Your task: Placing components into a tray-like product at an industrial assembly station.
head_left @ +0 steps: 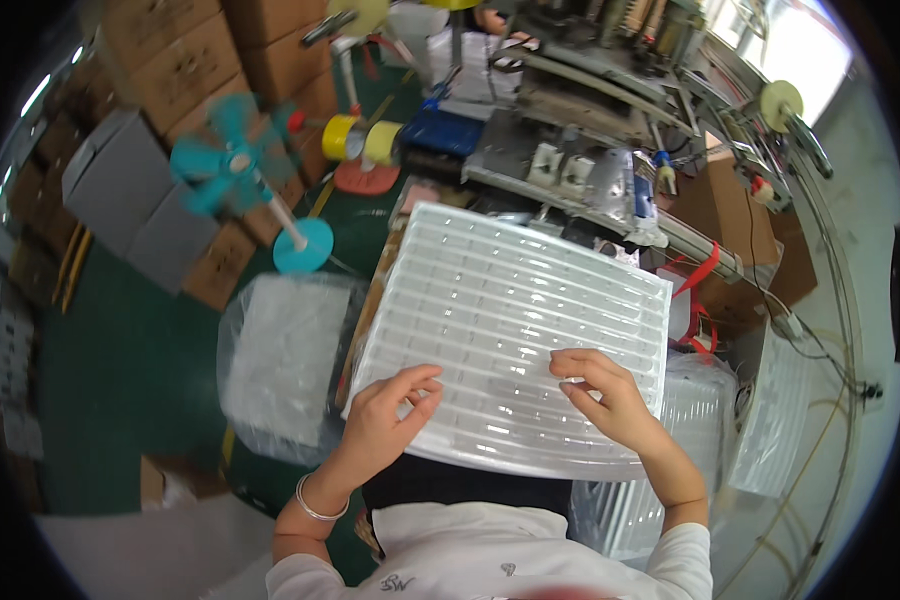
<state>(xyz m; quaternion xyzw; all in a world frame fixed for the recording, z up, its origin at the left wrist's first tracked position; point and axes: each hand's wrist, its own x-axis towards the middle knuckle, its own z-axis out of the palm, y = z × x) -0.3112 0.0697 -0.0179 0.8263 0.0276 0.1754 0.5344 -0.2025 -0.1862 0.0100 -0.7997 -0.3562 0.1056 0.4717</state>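
A large clear plastic tray [510, 300] with many ribbed rows lies in front of me, tilted a little toward me. My left hand [388, 418] rests on its near left corner, fingers curled over the surface and thumb at the edge. My right hand [608, 395] presses on the near right part, fingers bent and fingertips on a row. Whether either hand pinches something small in the rows is too blurred to tell. A silver bangle sits on my left wrist.
A clear bag of stacked trays [285, 360] stands at my left, more bagged trays [700, 430] at my right. Behind the tray is a grey machine [580, 130]. A teal fan [235, 160], tape rolls [360, 140] and cardboard boxes [170, 60] stand on the green floor.
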